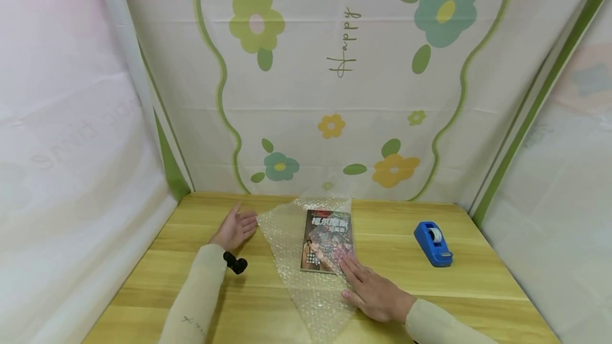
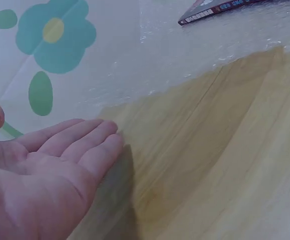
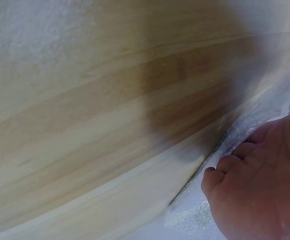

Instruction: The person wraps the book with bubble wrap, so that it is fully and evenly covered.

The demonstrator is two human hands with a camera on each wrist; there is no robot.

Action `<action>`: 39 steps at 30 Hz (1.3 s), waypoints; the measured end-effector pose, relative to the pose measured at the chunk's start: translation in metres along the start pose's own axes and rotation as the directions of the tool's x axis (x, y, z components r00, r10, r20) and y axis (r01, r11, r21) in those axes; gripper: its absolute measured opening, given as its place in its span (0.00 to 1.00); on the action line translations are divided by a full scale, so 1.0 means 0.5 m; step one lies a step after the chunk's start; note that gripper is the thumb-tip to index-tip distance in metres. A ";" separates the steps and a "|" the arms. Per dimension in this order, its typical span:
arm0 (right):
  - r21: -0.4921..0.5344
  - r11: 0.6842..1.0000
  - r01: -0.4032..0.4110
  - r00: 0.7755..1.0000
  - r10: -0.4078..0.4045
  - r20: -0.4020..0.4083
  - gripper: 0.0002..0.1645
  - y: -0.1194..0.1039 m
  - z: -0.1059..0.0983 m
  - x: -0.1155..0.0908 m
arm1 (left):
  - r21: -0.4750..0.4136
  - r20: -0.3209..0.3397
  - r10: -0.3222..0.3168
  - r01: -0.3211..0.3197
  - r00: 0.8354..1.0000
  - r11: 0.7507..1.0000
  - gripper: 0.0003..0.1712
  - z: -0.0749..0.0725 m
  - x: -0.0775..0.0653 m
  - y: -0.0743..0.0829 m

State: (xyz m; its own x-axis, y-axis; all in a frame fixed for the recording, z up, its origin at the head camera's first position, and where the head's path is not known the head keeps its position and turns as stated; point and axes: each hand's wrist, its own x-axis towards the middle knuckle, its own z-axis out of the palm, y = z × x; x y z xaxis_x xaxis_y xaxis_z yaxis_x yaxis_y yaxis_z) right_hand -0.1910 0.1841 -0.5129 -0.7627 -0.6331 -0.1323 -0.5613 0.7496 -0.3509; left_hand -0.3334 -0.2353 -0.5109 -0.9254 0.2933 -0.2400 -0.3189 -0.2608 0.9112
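A book (image 1: 313, 246) with a dark illustrated cover lies on a sheet of bubble wrap (image 1: 287, 259). The wrap's right part is folded over the book's right side. My right hand (image 1: 375, 291) lays its extended fingers on the folded wrap by the book's lower right corner. In the right wrist view, the right hand (image 3: 260, 190) touches the crinkled wrap (image 3: 245, 130). Just off the wrap's left corner, my left hand (image 1: 234, 230) has its fingers straight and holds nothing. The left wrist view shows the left hand (image 2: 59, 170) with its palm visible and the book's spine (image 2: 215, 11) farther off.
A blue tape dispenser (image 1: 433, 244) stands on the wooden table (image 1: 382, 227) to the right. Fabric walls surround the table, the back one (image 1: 296, 89) printed with flowers. A small black device (image 1: 235, 263) sits at the left wrist.
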 end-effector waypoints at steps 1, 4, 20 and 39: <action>-0.004 1.000 -0.003 1.000 0.003 0.000 0.43 0.001 0.000 0.000 | -0.027 0.008 -0.007 0.007 1.000 1.000 0.48 0.003 0.002 -0.005; -0.013 1.000 -0.010 1.000 0.010 -0.005 0.44 0.003 0.001 0.000 | -0.103 0.036 -0.022 0.025 0.999 0.994 0.47 0.016 0.007 -0.017; -0.004 1.000 -0.010 1.000 0.010 -0.005 0.43 -0.002 0.011 -0.001 | -0.242 0.203 0.002 0.048 0.979 0.969 0.39 0.075 0.020 -0.062; -0.010 1.000 -0.012 1.000 0.011 -0.009 0.43 -0.001 0.003 0.000 | -0.262 0.295 -0.007 0.088 0.955 0.961 0.38 0.131 0.030 -0.086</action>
State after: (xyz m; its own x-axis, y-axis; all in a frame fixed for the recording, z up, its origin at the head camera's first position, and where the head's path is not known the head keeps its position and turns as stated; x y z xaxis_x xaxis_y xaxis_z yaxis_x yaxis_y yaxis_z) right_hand -0.1902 0.1833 -0.5140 -0.7719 -0.6227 -0.1282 -0.5558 0.7588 -0.3395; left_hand -0.3204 -0.1594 -0.5316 -0.8217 0.5533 -0.1365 -0.4413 -0.4663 0.7667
